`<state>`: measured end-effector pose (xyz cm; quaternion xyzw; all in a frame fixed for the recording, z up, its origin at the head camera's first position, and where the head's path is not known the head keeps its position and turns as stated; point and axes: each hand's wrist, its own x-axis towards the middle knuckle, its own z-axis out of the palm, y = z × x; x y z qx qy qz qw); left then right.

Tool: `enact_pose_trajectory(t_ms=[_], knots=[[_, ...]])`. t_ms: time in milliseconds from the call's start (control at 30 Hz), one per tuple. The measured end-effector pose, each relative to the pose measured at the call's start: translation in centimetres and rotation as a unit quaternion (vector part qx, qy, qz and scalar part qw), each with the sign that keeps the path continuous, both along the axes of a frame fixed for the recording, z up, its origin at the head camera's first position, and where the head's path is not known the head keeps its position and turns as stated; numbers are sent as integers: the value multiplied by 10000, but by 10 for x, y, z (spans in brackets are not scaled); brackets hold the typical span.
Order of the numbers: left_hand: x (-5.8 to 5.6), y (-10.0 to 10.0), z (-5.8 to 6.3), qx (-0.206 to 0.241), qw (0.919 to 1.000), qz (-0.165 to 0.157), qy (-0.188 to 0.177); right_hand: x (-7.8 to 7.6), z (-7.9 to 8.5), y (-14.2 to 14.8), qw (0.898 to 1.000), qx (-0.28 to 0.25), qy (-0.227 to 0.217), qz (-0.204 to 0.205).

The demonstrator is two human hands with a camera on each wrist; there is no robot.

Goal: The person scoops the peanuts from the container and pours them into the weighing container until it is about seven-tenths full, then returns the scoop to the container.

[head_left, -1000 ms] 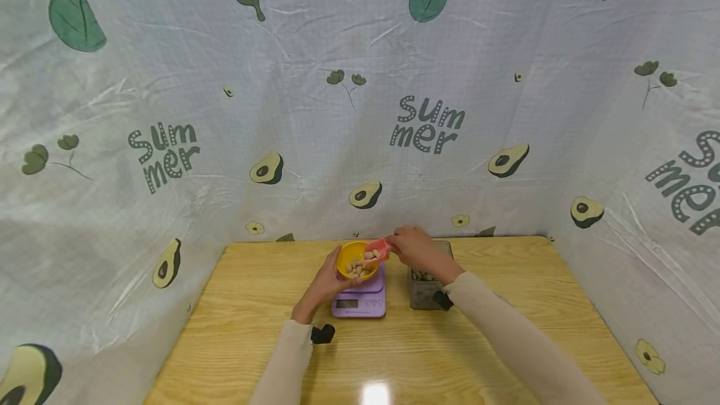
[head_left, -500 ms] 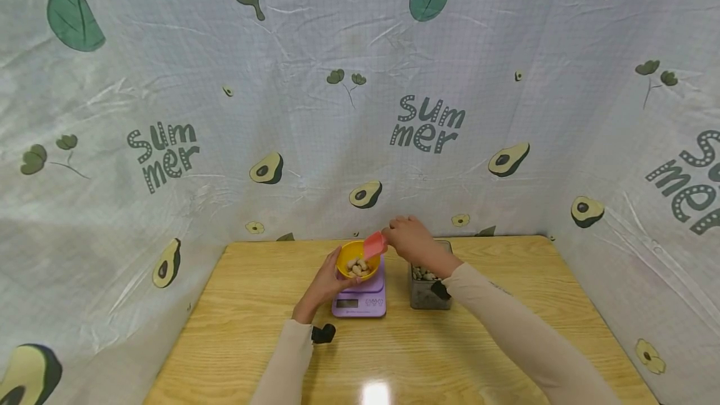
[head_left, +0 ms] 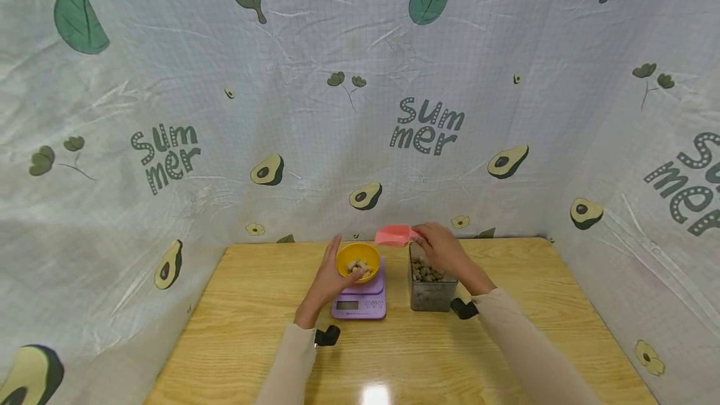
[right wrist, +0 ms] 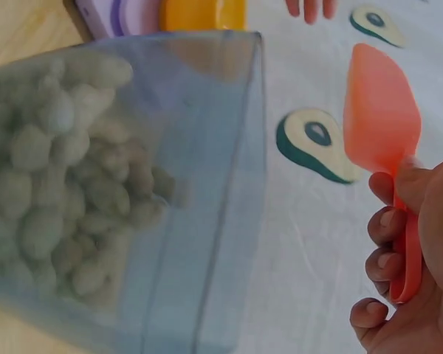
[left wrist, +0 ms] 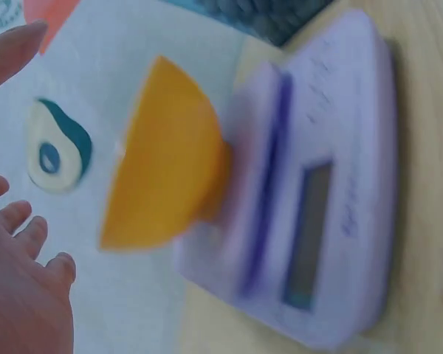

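A yellow bowl [head_left: 347, 254] with some unshelled peanuts [head_left: 358, 267] in it stands on a purple kitchen scale [head_left: 365, 312]. My left hand [head_left: 328, 281] is beside the bowl's left side, its fingers loosely spread; the left wrist view shows a gap between hand and bowl [left wrist: 166, 162]. My right hand [head_left: 447, 251] grips a pink scoop [head_left: 394, 235] by its handle, above the back of a clear tub [head_left: 432, 299]. In the right wrist view the fingers curl around the handle, and the scoop's blade [right wrist: 380, 110] looks bare.
Several peanuts [head_left: 425, 272] fill the lower part of the tub, which stands right of the scale. Both rest on a wooden table [head_left: 264, 342]. A printed cloth [head_left: 315, 142] hangs directly behind the table's back edge and along its sides.
The scoop tipped over the bowl, then moved right with my right hand toward the tub. Peanuts seen in the scoop earlier are out of it. My left fingers have spread off the bowl.
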<state>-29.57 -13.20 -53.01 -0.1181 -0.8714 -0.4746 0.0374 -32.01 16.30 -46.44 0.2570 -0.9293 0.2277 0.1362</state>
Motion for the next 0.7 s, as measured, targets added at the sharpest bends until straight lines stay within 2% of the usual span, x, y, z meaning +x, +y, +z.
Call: enact_pose_trajectory(t_ms=[200,333,500,700], knots=[[3,22,21,299,9988,-283,266,8,4,26,9990,-175,353,-207],[3,40,30,305,9973,-568,364,13,4,46,9971,-140,711,-227],[6,61,31,194,9946,-964,347,23,3,67,9931,22,1164,-141],[5,82,28,-72,9899,-1404,152,31,8,83,9907,569,1222,-174]])
